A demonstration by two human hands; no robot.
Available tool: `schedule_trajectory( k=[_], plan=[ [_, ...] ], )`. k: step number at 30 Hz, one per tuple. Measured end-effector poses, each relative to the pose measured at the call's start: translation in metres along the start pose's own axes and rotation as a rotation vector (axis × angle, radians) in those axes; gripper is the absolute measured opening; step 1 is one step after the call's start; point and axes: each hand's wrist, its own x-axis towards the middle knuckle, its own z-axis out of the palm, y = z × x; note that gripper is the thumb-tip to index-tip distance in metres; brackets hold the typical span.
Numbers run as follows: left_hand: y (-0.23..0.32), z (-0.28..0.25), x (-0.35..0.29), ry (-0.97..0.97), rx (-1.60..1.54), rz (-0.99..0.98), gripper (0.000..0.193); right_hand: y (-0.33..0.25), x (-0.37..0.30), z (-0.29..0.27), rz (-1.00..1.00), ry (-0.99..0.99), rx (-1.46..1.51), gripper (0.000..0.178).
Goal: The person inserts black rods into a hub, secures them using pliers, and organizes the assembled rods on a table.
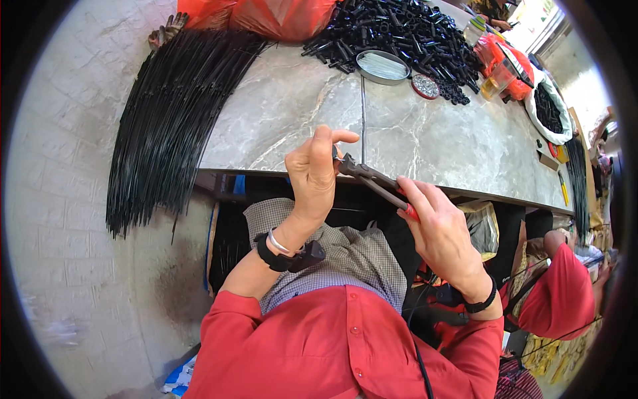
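Observation:
My right hand (444, 234) is closed around the red grips of a pair of pincers (377, 181). Their dark metal jaws point left and meet the fingertips of my left hand (312, 169). Between thumb and fingers, the left hand pinches a small black part (335, 153) with a bit of bright metal at the jaws. Most of that part is hidden by the fingers, so its kind cannot be made out. Both hands are above the near edge of the grey marbled table (279, 126).
Thin black rods (176, 126) overhang the table's left end. At the back lie a heap of short black tubes (399, 33), an oval tin (383, 67) of thin pale pieces and a round red-rimmed dish (425, 86). A white sack (548, 110) stands right; a red-sleeved person (558, 292) sits nearby.

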Motion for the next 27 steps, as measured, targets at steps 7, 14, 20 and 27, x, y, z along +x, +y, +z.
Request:
schedule_trajectory(
  k=[7,14,20,27],
  plan=[
    [-0.005,-0.002,0.0,-0.001,0.019,-0.024,0.052,0.011,0.004,0.0,0.137,-0.256,0.399,0.044],
    [-0.014,-0.001,0.004,-0.01,-0.028,-0.042,0.052,0.008,-0.009,0.031,0.182,-0.059,0.474,0.045],
    [-0.02,-0.005,0.002,-0.006,0.041,-0.051,0.052,0.012,-0.007,0.023,-0.014,0.091,0.321,0.038],
    [-0.029,-0.002,0.0,-0.069,-0.035,-0.023,0.052,0.011,-0.015,0.032,0.346,-0.181,0.515,0.041]
  ],
)
